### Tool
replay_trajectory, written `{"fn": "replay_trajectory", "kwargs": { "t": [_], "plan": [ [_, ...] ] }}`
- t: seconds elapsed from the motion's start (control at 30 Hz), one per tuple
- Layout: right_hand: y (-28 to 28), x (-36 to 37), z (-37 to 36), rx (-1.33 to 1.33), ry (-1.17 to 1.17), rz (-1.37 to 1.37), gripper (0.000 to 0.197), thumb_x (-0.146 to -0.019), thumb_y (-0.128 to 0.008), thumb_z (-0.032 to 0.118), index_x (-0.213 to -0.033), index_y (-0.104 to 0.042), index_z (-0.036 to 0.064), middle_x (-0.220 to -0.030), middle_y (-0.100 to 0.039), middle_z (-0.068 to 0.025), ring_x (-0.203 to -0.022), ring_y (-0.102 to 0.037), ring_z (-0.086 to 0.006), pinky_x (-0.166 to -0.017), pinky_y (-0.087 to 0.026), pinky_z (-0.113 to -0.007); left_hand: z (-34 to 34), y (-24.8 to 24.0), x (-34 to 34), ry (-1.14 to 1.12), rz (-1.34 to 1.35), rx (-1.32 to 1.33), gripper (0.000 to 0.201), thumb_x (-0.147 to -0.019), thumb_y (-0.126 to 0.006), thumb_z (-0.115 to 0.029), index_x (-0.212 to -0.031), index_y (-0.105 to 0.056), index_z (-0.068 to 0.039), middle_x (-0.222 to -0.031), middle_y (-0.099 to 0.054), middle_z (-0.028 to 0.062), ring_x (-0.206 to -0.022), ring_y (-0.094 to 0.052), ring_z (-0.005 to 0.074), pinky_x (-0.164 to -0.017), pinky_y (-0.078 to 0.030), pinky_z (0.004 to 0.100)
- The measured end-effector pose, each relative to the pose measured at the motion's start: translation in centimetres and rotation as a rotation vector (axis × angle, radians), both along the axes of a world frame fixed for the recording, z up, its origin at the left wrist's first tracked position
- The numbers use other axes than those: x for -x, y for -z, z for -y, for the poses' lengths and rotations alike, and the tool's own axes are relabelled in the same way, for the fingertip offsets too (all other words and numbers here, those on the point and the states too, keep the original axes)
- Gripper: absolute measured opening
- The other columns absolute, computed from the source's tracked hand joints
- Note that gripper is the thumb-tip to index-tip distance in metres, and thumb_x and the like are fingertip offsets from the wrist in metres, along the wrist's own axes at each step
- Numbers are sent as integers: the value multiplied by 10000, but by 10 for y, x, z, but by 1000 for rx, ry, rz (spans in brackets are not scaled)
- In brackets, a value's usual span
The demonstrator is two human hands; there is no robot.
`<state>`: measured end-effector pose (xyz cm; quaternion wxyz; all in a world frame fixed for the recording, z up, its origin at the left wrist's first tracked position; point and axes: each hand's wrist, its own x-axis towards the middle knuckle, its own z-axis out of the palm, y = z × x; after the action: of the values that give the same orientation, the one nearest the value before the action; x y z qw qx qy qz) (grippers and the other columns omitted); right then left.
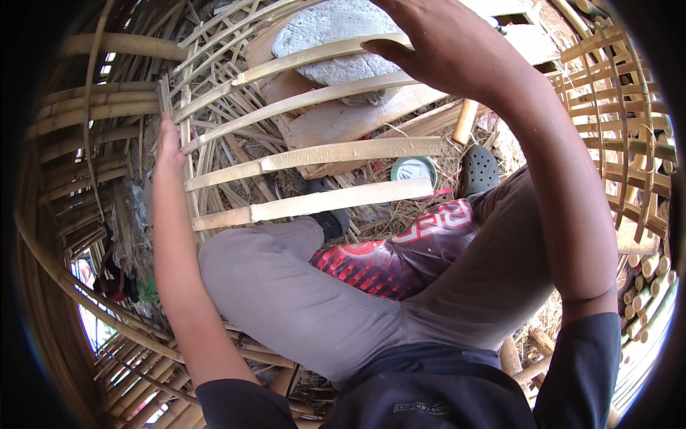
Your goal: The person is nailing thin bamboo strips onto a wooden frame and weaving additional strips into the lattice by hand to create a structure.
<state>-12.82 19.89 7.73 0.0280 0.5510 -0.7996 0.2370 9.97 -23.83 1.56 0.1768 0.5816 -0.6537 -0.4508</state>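
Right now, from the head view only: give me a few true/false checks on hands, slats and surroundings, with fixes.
1. The left hand is at the left ends of the bamboo slats. True.
2. The right hand is down beside the grey clog. False: the right hand is at the picture's top edge, fingers partly cut off.
3. The grey clog has holes in its upper. True.
4. The pale stone is nearer the lower edge than the grey clog. False: the pale stone is near the top edge.
5. Bamboo poles are piled at the right. True.

Bamboo workshop: split strips (343, 198), cut poles (649, 268)
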Motion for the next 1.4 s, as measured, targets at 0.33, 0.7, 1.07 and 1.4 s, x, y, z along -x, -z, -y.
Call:
{"fn": "replay_trajectory", "kwargs": {
  "t": [0.33, 0.7, 1.07, 1.4],
  "plan": [
    [23, 24, 6, -277, 151, -15, 757, -957, -539, 393, -1473, -262, -86, -1543, -274, -263, -1457, -210, -406, -1180, -268, -482, 1, 0, 2, -2, -35, 29, 638, -972, -407, -580, -1176, -547, 8, -939, -634, 159, -794, -610, 252, -747, -523, 412],
    [39, 23, 18, -589, 68, 13, 803, -1017, -265, 545, -1489, -203, -102, -1553, -277, -229, -1485, -161, -331, -1221, -149, -432, 16, 8, 3, -30, 17, 95, 545, -1002, -436, -498, -1221, -558, -14, -1047, -607, 119, -783, -580, 190, -728, -508, 370],
    [64, 42, 14, -491, 166, -55, 782, -933, -576, 481, -1467, -321, -29, -1509, -362, -220, -1386, -356, -413, -1173, -303, -447, 0, 17, 31, -27, 44, -14, 737, -974, -464, -527, -1455, -392, 26, -1490, -408, 216, -1322, -448, 293, -1106, -329, 406],
    [52, 38, 15, -257, 113, 3, 494, -846, -716, 354, -1133, -602, -31, -1055, -655, -193, -940, -663, -355, -855, -552, -432, -11, 2, 21, 0, 233, 238, 702, -966, -470, -549, -1367, -514, 25, -1315, -576, 194, -1159, -561, 282, -1025, -405, 400]
  ]
}}
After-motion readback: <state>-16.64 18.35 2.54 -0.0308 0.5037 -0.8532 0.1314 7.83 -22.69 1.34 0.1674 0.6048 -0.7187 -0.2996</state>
